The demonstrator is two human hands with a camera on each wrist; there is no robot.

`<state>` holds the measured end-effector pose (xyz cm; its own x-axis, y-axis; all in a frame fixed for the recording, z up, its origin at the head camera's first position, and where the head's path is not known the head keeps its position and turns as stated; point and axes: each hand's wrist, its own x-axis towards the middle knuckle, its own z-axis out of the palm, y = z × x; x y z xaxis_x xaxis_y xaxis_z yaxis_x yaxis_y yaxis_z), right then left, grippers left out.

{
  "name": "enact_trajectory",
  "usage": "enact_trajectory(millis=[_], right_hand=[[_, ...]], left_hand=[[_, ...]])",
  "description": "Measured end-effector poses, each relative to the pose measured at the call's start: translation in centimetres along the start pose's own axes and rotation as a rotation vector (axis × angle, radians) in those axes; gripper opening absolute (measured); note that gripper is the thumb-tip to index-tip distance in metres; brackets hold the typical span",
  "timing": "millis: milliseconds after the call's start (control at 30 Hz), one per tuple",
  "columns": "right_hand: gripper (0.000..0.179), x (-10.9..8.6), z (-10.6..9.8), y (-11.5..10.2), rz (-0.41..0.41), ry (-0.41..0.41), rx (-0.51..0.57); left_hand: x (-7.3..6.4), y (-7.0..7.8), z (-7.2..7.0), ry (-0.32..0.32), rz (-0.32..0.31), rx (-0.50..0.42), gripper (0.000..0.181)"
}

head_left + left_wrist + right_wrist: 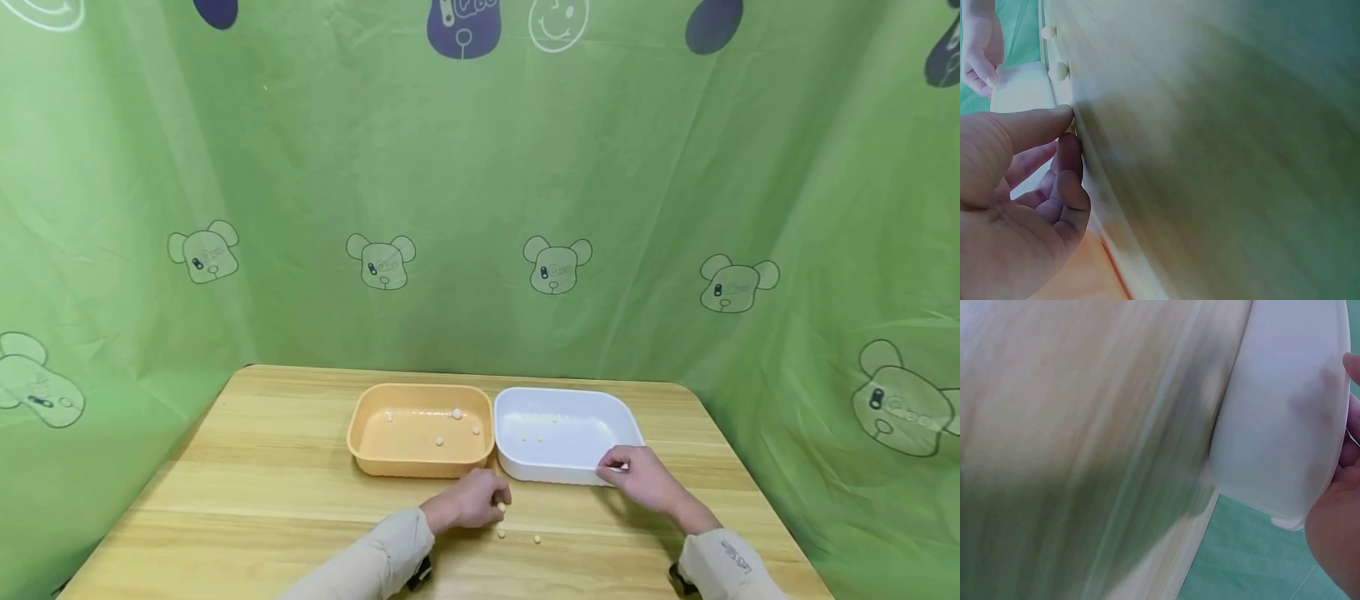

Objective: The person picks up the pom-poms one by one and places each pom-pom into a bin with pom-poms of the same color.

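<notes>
Thumb and forefinger of my left hand (pixel 474 498) pinch a small pale yellow ball (pixel 502 507) close over the tabletop, in front of the gap between two trays. In the left wrist view the ball is mostly hidden between the fingertips. Two more yellow balls, one left (pixel 501 534) and one right (pixel 537 539), lie on the table nearby. My right hand (pixel 645 479) grips the front right rim of the white tray (pixel 555 472); its thumb (pixel 1352 367) shows at the rim in the right wrist view. Several small yellow balls lie inside this tray.
An orange tray (pixel 420 468) stands left of the white one, almost against it, with several whitish balls inside. Both rest on a wooden table (pixel 247 500). A green patterned curtain (pixel 465 167) hangs behind the table and at both sides.
</notes>
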<state>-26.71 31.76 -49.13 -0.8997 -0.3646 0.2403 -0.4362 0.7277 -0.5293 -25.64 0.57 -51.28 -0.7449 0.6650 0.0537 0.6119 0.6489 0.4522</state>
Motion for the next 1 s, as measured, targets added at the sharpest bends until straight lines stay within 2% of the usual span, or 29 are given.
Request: enact_trajectory(millis=[200, 367, 533, 1000], right_hand=[[0.009, 0.0, 0.0, -0.2, -0.001, 0.0, -0.01], [0.009, 0.0, -0.1, -0.3, 0.0, 0.002, -0.017], [0.01, 0.0, -0.1, -0.4, 0.006, 0.008, -0.013], [0.009, 0.0, 0.2, -0.1, 0.016, -0.002, -0.028]], left_hand=[[-0.4, 0.0, -0.3, -0.001, 0.003, -0.011, 0.01], [-0.8, -0.1, -0.6, 0.005, 0.0, -0.054, 0.009], [-0.8, 0.0, -0.9, 0.031, 0.032, -0.052, 0.008], [-0.5, 2.1, -2.7, 0.036, 0.109, -0.081, 0.006]])
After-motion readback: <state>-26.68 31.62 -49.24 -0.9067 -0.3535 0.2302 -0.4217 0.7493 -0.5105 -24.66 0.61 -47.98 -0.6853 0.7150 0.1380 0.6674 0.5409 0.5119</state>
